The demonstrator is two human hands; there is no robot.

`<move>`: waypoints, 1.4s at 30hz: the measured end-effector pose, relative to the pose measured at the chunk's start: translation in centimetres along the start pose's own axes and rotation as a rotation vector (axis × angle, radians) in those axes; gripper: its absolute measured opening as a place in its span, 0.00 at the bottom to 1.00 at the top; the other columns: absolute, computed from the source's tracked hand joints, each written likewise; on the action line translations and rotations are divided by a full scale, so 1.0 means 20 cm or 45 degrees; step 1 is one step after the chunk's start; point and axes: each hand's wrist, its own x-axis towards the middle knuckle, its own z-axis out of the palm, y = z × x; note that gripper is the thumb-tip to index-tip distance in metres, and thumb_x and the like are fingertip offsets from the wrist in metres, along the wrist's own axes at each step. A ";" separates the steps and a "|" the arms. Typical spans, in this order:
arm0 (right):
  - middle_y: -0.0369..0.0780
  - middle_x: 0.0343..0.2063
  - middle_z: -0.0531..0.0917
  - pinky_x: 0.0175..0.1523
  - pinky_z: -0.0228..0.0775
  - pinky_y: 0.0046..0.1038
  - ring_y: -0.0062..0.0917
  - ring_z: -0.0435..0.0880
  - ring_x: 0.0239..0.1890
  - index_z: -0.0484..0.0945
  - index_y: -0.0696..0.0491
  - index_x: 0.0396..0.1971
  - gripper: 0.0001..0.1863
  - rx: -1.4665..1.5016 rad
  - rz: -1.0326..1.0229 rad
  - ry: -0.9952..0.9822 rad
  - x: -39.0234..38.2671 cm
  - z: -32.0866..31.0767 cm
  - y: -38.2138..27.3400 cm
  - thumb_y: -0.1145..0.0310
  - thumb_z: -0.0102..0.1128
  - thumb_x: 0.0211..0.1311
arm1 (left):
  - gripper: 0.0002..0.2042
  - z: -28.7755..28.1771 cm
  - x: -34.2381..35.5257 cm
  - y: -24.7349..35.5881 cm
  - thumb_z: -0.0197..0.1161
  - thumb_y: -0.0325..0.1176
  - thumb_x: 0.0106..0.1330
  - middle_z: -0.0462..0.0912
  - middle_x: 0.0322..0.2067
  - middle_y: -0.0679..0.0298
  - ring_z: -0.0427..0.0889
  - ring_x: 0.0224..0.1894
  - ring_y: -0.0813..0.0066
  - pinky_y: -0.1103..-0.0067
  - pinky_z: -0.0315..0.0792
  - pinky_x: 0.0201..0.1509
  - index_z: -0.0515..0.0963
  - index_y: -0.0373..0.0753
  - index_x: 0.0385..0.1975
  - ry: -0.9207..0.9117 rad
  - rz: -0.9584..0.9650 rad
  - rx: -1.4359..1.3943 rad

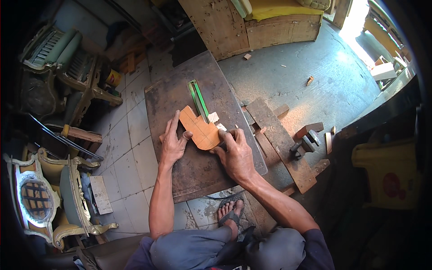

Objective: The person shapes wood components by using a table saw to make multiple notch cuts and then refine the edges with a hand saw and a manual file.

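Head: 1 board [201, 131] over stained table [193, 175], tiled floor [135, 130]

Held between left hand [173, 143] and right hand [238, 155], over table [193, 177]: wood piece [201, 131], line-marked. On table, beyond: green bar [202, 104]. Right of table: plank [284, 148]. Left of table: tiled floor [135, 123], carved chair [72, 189].

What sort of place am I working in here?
Probably a furniture workshop: a carved furniture frame stands at the left, wood scraps dot the floor, and you're handling a flat wooden piece marked with lines.
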 end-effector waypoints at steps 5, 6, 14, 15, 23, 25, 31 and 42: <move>0.47 0.43 0.77 0.45 0.80 0.36 0.39 0.84 0.42 0.78 0.58 0.54 0.31 0.011 -0.021 -0.005 0.00 0.00 -0.02 0.67 0.80 0.49 | 0.49 -0.03 -0.01 -0.01 0.58 0.70 0.62 0.75 0.63 0.47 0.76 0.65 0.50 0.64 0.72 0.66 0.62 0.35 0.74 0.010 -0.010 0.012; 0.47 0.44 0.77 0.45 0.80 0.38 0.41 0.84 0.43 0.78 0.58 0.54 0.31 0.025 -0.014 -0.017 0.00 0.00 -0.01 0.68 0.80 0.50 | 0.49 -0.02 -0.01 0.00 0.59 0.70 0.61 0.75 0.63 0.47 0.77 0.64 0.50 0.64 0.73 0.65 0.62 0.35 0.74 0.009 -0.006 0.013; 0.49 0.44 0.75 0.47 0.78 0.41 0.46 0.82 0.44 0.75 0.59 0.54 0.29 0.062 -0.055 -0.141 -0.14 -0.11 0.00 0.70 0.77 0.52 | 0.51 -0.01 -0.17 0.03 0.59 0.74 0.59 0.74 0.64 0.50 0.75 0.60 0.53 0.61 0.64 0.67 0.63 0.38 0.74 -0.013 0.002 0.023; 0.47 0.41 0.77 0.43 0.79 0.37 0.40 0.83 0.41 0.77 0.59 0.53 0.30 0.032 -0.089 -0.094 -0.16 -0.10 0.00 0.69 0.80 0.49 | 0.51 -0.01 -0.21 0.05 0.59 0.74 0.59 0.74 0.64 0.52 0.70 0.64 0.53 0.57 0.57 0.71 0.63 0.40 0.74 -0.002 -0.025 0.028; 0.48 0.43 0.76 0.44 0.79 0.38 0.43 0.83 0.42 0.75 0.60 0.53 0.29 0.052 -0.098 -0.150 -0.25 -0.17 -0.02 0.70 0.78 0.52 | 0.52 -0.01 -0.27 0.11 0.57 0.76 0.57 0.74 0.66 0.55 0.69 0.63 0.56 0.60 0.56 0.73 0.63 0.44 0.75 -0.051 0.009 0.136; 0.48 0.43 0.76 0.44 0.80 0.38 0.43 0.83 0.41 0.75 0.60 0.53 0.29 0.042 -0.060 -0.154 -0.23 -0.16 -0.02 0.70 0.78 0.51 | 0.51 0.00 -0.25 0.10 0.58 0.75 0.58 0.74 0.66 0.57 0.69 0.62 0.57 0.61 0.54 0.72 0.63 0.44 0.75 -0.058 -0.002 0.133; 0.47 0.42 0.76 0.42 0.79 0.37 0.40 0.83 0.40 0.76 0.59 0.53 0.30 -0.001 -0.031 -0.120 -0.20 -0.14 -0.02 0.69 0.79 0.50 | 0.50 0.01 -0.21 0.09 0.58 0.73 0.59 0.75 0.65 0.58 0.71 0.59 0.60 0.61 0.53 0.70 0.63 0.42 0.75 -0.034 0.004 0.130; 0.47 0.44 0.76 0.42 0.81 0.38 0.41 0.85 0.40 0.76 0.58 0.54 0.29 -0.001 -0.002 -0.114 -0.16 -0.14 -0.02 0.70 0.78 0.52 | 0.51 0.02 -0.19 0.09 0.56 0.75 0.59 0.75 0.65 0.55 0.71 0.60 0.58 0.60 0.52 0.70 0.62 0.41 0.75 -0.018 -0.038 0.132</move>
